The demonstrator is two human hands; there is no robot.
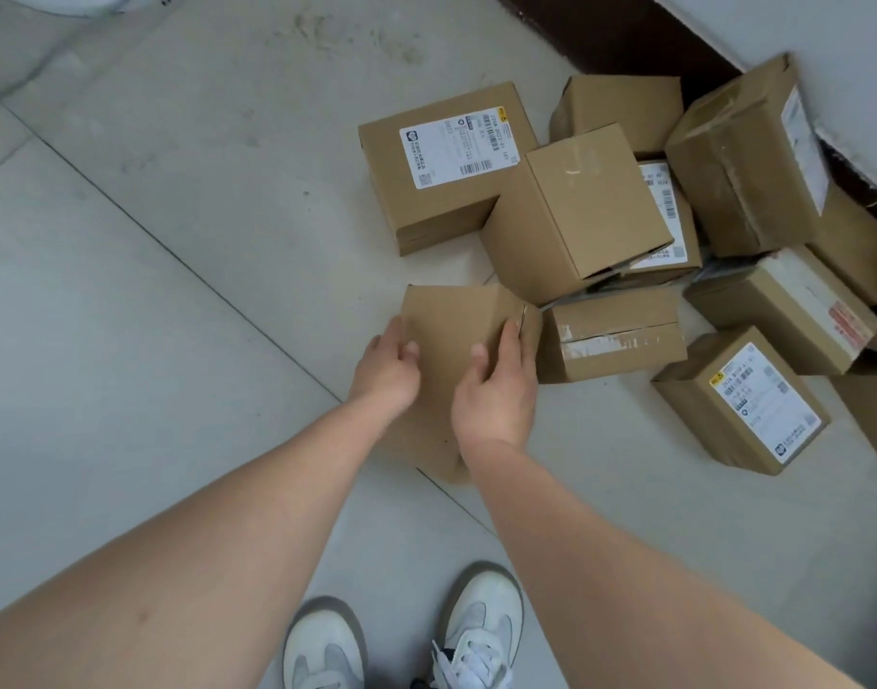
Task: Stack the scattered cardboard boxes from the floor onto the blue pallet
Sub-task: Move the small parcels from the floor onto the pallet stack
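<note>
Head view: cardboard boxes litter pale tiled floor beside white wall.

Left arm and right arm bare, down to left hand and right hand; pale, low-cut left shoe and right shoe.
Both shoes are white with light grey toe panels and a dull grey-brown rim round the sole; the right shoe shows white laces with dark flecks.

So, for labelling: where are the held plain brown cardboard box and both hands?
plain brown cardboard box [451, 315]: head view, bare top face.
left hand [389, 375]: head view, its back.
right hand [496, 395]: head view, its back.
</note>
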